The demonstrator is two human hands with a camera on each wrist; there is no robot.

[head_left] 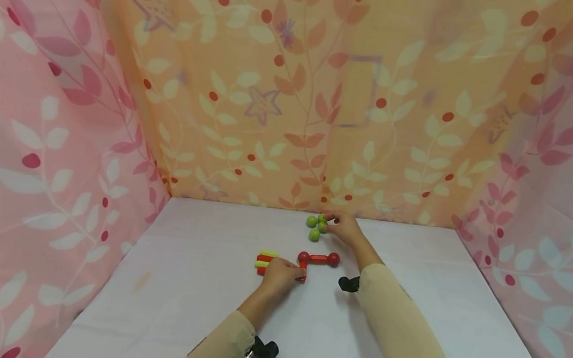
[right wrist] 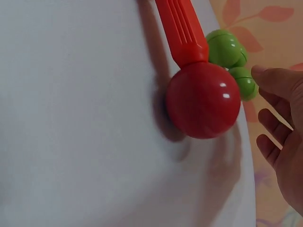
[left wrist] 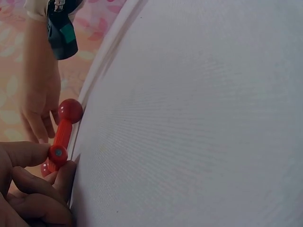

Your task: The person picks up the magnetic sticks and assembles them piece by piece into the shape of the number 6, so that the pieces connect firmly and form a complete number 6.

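My left hand pinches the near end of a red rod between thumb and finger; that rod joins a red ball. A second red rod runs right from that ball to another red ball, making an L shape. In the left wrist view, the round end of the pinched rod faces the camera. Farther back, my right hand reaches in beside several green balls. Its fingertips are right at the nearest green ball, with the fingers loosely bent in the right wrist view.
Red rods and yellow-green rods lie side by side just left of my left hand, partly covered by it. The white table ends at a patterned orange curtain behind the green balls. Pink curtains flank both sides.
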